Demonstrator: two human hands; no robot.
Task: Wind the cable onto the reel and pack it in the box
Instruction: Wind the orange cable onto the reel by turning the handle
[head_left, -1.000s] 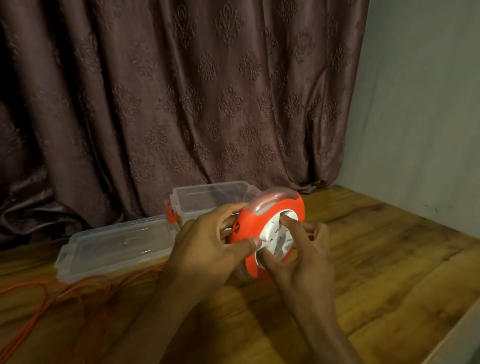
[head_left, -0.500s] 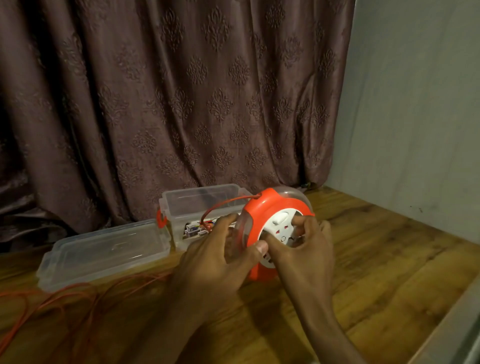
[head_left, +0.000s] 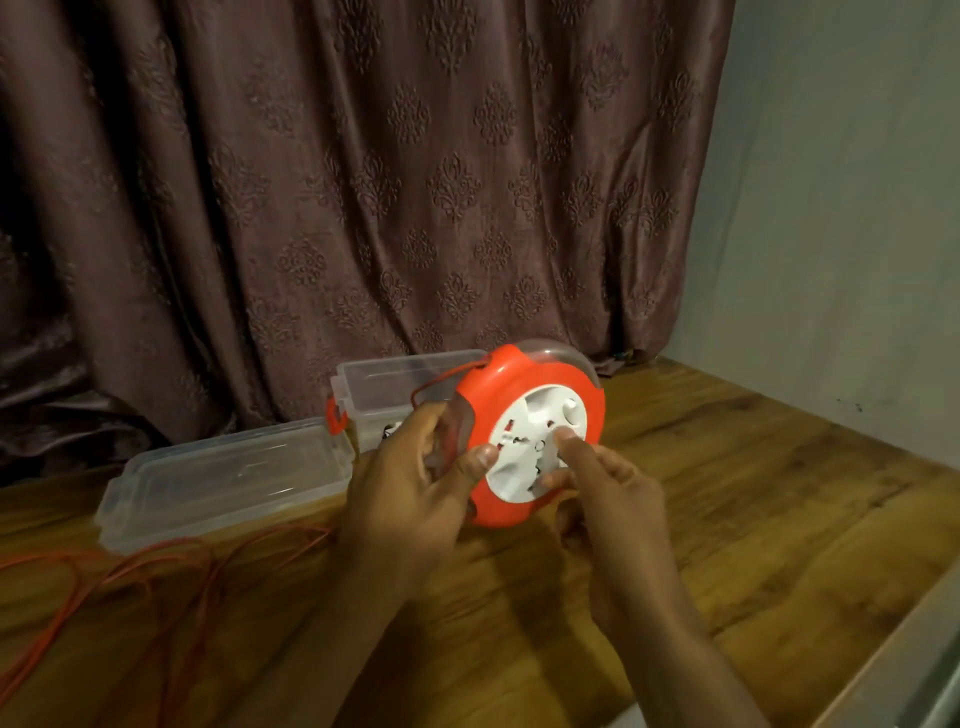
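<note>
I hold an orange cable reel with a white socket face above the wooden table. My left hand grips its left rim, thumb on the white face. My right hand presses fingertips on the white centre disc. An orange cable leaves the top of the reel, loops behind my left hand and lies in loose coils on the table at the left. Behind the reel stands a clear plastic box, with its clear lid lying open to the left.
A dark patterned curtain hangs behind the table. A grey wall closes the right side. The wooden table runs to an edge at the lower right.
The reel has tilted so its white face points more toward me and has risen slightly. My right fingers have shifted round on the centre disc. The cable now arcs from the reel's top.
</note>
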